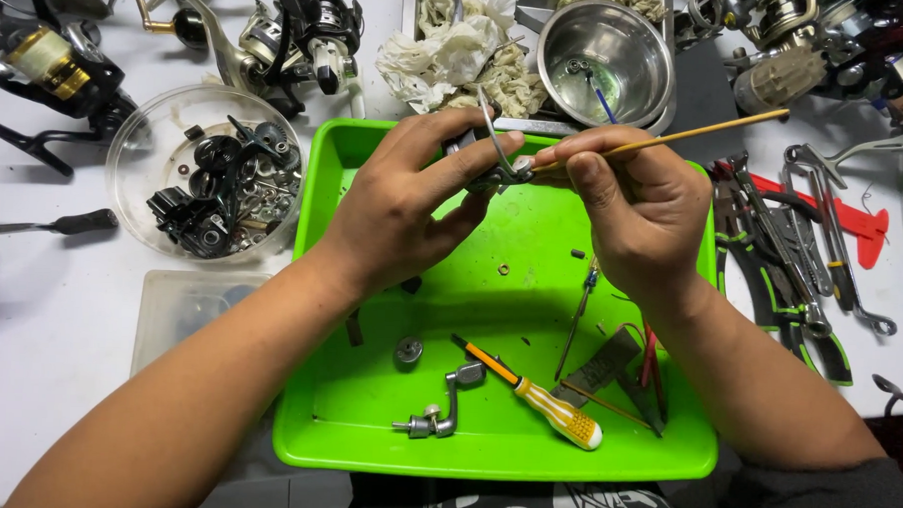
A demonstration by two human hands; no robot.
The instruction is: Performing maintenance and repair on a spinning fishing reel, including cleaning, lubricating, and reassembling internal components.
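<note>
fingers of left hand pinch reel part; right hand grips stick above tray rim.

White worktable under me, evenly lit, soft shadows only. Left of my hands: clear round bowl of dark small parts, fishing reels beyond it, an empty clear box nearer me. Ahead of my hands: steel bowl beside crumpled rags. Right of my hands: pliers and wrenches laid out. No walls, windows or floor in sight.
</note>
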